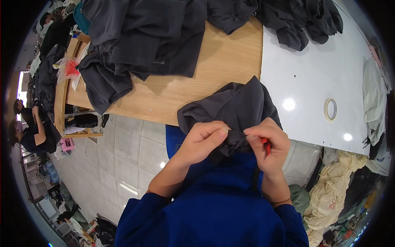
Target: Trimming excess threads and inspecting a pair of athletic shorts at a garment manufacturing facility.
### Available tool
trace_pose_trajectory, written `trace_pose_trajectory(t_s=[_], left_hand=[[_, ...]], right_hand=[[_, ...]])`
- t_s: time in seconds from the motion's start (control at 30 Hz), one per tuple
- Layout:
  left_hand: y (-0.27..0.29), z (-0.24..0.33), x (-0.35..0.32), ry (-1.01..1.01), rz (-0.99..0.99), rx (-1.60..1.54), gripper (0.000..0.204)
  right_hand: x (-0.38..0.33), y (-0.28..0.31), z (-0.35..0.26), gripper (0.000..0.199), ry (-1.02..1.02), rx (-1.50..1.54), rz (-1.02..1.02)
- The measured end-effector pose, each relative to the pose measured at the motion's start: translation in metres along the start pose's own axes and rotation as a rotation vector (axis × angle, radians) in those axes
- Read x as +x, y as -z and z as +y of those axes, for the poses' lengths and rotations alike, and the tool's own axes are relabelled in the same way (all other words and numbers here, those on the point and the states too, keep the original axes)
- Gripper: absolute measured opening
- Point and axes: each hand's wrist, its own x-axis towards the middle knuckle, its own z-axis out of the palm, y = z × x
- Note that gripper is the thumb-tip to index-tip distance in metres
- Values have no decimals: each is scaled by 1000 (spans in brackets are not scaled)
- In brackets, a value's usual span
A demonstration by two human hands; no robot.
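A dark grey garment point(234, 101) lies over the table's near edge, one part of it drawn up toward me. My left hand point(205, 142) pinches its edge between thumb and fingers. Opposite, my right hand point(269, 146) is closed on the same edge, its thumb and forefinger at the seam. A small red tool point(266, 146) is tucked in the right palm; most of it is hidden by the fingers, so its kind cannot be told. Loose dark threads hang from the fabric edge between the hands.
Dark grey garments point(144, 37) are heaped on the wooden table point(230, 49), with more on the white table point(312, 82) adjoining it. A roll of tape point(330, 109) lies there. Cream fabric point(329, 193) is piled below right. Other people point(35, 127) are at far left.
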Motion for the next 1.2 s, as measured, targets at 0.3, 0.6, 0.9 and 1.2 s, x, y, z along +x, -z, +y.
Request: trace_pose_trajectory(t_s=[0.3,0.6,0.9,1.2], left_hand=[[-7,11,7,59,121,-196,21],[-12,13,4,100,-72,164,37],[-19,22,-1,-39,54,-25,38],[-20,23,-2,-31,98,-38,41]], right_hand=[[0,24,-13,15,47,189,-406],[-2,31,3,20,-38,220,-188],[-15,19,0,46,-324,210,73],[-2,28,-3,30,76,-333,-74]])
